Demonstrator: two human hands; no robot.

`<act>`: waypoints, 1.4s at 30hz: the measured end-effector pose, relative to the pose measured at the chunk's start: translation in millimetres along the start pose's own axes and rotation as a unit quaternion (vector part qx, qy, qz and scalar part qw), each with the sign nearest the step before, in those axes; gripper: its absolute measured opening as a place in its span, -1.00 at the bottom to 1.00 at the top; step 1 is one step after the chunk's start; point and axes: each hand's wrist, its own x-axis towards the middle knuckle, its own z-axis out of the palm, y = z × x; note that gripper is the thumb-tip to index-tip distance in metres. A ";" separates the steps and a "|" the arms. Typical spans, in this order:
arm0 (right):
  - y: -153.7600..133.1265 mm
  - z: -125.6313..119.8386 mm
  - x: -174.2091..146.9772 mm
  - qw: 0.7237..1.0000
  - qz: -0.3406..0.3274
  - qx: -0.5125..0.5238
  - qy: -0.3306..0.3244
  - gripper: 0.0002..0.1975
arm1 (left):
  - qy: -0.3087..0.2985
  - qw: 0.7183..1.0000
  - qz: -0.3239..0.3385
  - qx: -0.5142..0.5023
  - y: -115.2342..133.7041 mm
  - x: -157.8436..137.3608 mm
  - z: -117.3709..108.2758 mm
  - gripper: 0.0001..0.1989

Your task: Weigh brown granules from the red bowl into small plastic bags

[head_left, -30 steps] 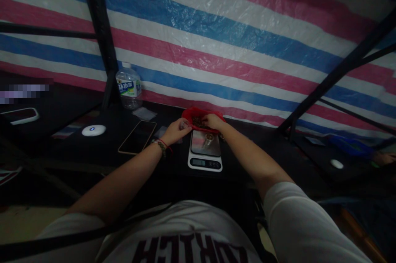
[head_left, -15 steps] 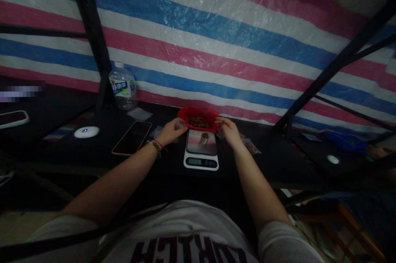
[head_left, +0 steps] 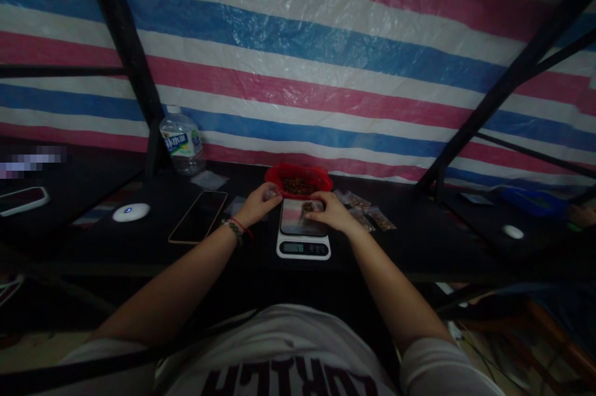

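Observation:
A white kitchen scale (head_left: pixel 302 248) with a shiny plate sits on the dark table in front of me. A small cup (head_left: pixel 307 207) holding brown bits stands on the plate. My right hand (head_left: pixel 328 214) rests over the plate, its fingertips at the cup. My left hand (head_left: pixel 259 202) is left of the scale, fingers pinched on a small clear bag (head_left: pixel 271 193). Behind the scale stands a red bowl (head_left: pixel 298 176) filled with brown pieces.
Several small filled clear bags (head_left: pixel 367 215) lie right of the scale. A phone (head_left: pixel 198 216), a white round device (head_left: pixel 131 212) and a water bottle (head_left: pixel 181 141) are to the left. Black frame bars (head_left: pixel 121 54) rise before a striped tarp. Another phone (head_left: pixel 23 200) lies far left.
My right hand left the red bowl, swung out to the right, then came back onto the scale plate at the cup. My left hand stayed beside the scale.

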 end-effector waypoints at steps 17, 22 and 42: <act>-31.5 -1.7 -7.3 0.984 -0.010 0.171 0.054 -0.57 | -0.117 0.982 0.058 0.139 57.1 -23.4 22.8 -0.55; -44.2 -4.9 -11.9 0.987 -0.022 0.149 0.058 -0.54 | -0.103 0.984 0.063 0.128 58.0 -26.5 29.9 -0.53; -66.7 -34.7 -20.7 0.988 -0.142 0.066 -0.006 -0.56 | -0.108 0.992 0.050 0.028 64.4 -29.9 35.2 -0.49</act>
